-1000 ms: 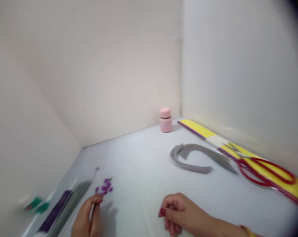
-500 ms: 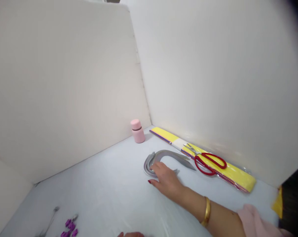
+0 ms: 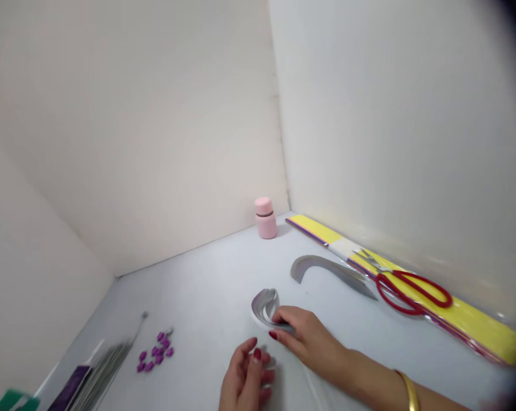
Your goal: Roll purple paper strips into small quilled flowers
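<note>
My right hand (image 3: 306, 337), with a gold bangle at the wrist, pinches a bundle of curled silvery-grey strips (image 3: 262, 302) just above the table. They look like paper, but the material is hard to tell. My left hand (image 3: 246, 379) is just left of it, palm turned inward, fingers loosely bent and apart, holding nothing. Behind my right hand another curved grey strip (image 3: 322, 264) lies on the table, its end close to the red-handled scissors (image 3: 406, 291).
The scissors rest on a long yellow pack (image 3: 467, 319) in clear wrapping along the right wall. A pink flask (image 3: 266, 220) stands in the back corner. At left lie small purple flower-like pieces (image 3: 158, 351), thin grey stems (image 3: 104, 371), a purple item (image 3: 72, 389) and something green (image 3: 16, 401).
My right hand has lifted some curled strips off the pile and drawn them nearer, leaving one curved strip behind. My left hand has come up into view. The view has shifted left.
</note>
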{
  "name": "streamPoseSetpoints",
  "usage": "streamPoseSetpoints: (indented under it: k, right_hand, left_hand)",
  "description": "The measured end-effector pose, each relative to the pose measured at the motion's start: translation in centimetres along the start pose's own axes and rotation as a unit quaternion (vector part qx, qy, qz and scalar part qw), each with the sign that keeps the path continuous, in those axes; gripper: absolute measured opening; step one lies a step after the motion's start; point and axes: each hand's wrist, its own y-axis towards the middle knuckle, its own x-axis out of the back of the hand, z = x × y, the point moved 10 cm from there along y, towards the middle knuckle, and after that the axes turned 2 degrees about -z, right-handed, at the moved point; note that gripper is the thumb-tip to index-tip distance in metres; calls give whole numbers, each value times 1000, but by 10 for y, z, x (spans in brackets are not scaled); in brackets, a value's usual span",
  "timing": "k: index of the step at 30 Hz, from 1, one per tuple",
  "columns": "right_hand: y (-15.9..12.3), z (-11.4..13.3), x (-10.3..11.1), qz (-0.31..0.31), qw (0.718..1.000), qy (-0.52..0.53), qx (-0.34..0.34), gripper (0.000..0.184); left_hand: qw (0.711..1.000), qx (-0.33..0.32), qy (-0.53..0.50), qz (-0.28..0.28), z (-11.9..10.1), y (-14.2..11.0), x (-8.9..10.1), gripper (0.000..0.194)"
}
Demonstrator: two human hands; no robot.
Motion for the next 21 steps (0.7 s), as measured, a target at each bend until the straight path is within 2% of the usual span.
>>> streamPoseSetpoints:
  k: [2, 5, 7, 9, 11, 13, 15, 16, 18, 21]
  right_hand:
    - [-8, 14, -14, 23, 999, -22, 37, 7]
    - [-17, 27, -33, 84, 993, -37, 72, 7]
    - [-17, 24, -34, 100, 994, 6, 53, 10]
    - [-14, 11, -32, 108, 989, 100, -14, 14]
    - [-14, -2, -38, 141, 957, 236, -94, 22]
    - [-19, -3, -51, 196, 891, 386, -140, 30]
    - [-24, 6, -62, 235, 820, 499, -153, 35]
    - [-25, 8, -65, 237, 799, 529, -159, 35]
    - [-25, 6, -68, 211, 791, 546, -178, 34]
    - [-24, 0, -67, 163, 807, 535, -190, 29]
  left_hand:
    - [997, 43, -63, 26, 5, 5, -8, 52]
    - [996, 34, -75, 33, 3, 11, -8, 46]
    - [996, 27, -80, 42, 2, 12, -6, 46]
    - [995, 27, -83, 54, 2, 11, -6, 47]
    - [994, 28, -80, 61, 0, 8, -6, 44]
    - [993, 31, -80, 80, -3, 5, -10, 41]
    - [989, 41, -77, 122, -4, 1, -18, 38]
    - [985, 46, -73, 148, -4, -1, -23, 38]
    - [979, 54, -54, 189, -2, -5, -31, 41]
    - [980, 51, -3, 193, 5, -7, -30, 46]
